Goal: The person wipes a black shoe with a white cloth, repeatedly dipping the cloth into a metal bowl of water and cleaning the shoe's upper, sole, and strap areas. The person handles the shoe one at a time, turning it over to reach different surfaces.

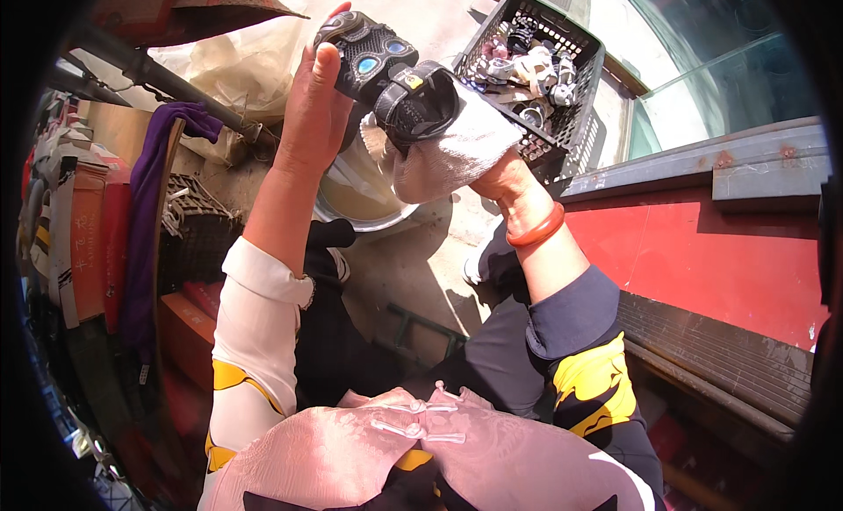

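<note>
My left hand [320, 116] is raised at the top centre, wrapped round the toe end of a black sandal [384, 68]. The sandal has a textured upper, two blue oval ornaments and a strap near its heel. A white cloth [457, 160] covers most of my right hand [499, 179], which holds it up against the heel end of the sandal; the fingers under it are hidden. On my right wrist sits a reddish-brown bangle. Below the sandal, partly behind my arms, stands a round basin [386, 223] with cloudy liquid in it.
A black plastic crate [544, 148] with several sandals stands at the far right. Boxes [88, 239] and a hanging purple cloth [145, 204] are on the left, below a dark metal bar [198, 94]. A red panel [685, 256] and glass [729, 89] line the right.
</note>
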`<action>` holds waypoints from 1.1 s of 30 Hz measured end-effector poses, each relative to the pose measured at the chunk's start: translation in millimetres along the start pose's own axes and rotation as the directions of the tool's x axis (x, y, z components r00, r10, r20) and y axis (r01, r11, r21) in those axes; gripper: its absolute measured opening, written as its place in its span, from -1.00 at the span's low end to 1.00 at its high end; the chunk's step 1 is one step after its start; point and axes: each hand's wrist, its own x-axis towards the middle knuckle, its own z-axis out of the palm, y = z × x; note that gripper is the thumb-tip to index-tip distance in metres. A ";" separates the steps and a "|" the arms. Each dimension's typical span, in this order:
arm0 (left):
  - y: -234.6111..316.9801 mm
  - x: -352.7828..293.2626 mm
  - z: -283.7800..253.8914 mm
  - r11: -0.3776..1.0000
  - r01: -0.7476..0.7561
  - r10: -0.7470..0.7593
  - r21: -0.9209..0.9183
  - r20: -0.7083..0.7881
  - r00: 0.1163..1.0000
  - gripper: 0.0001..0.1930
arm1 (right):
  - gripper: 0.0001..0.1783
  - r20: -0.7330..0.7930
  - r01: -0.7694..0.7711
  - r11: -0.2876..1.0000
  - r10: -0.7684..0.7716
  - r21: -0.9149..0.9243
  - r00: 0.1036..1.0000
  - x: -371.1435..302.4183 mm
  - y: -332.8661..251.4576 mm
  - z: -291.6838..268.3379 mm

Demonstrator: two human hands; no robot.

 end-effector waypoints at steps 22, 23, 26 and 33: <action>-64.4 -1.2 31.8 0.921 -0.170 -0.018 -0.350 -0.476 0.879 -0.18 | -0.64 -0.075 -0.360 0.932 0.357 -0.043 0.931 -2.7 6.3 6.7; -61.8 0.4 25.1 0.872 -0.167 -0.068 -0.460 -0.453 0.889 -0.16 | -0.65 -0.083 -0.355 0.854 0.414 0.382 0.907 -10.4 13.8 8.7; -62.7 2.3 7.5 0.807 -0.108 -0.065 -0.580 -0.268 0.961 -0.08 | -0.81 -0.126 -0.033 0.997 0.042 0.076 0.991 -8.8 -0.7 10.0; -71.6 -5.4 44.7 0.865 -0.131 -0.097 -0.485 -0.418 0.903 -0.19 | -0.77 0.014 0.014 0.510 -0.003 -0.860 1.000 2.6 -13.8 14.2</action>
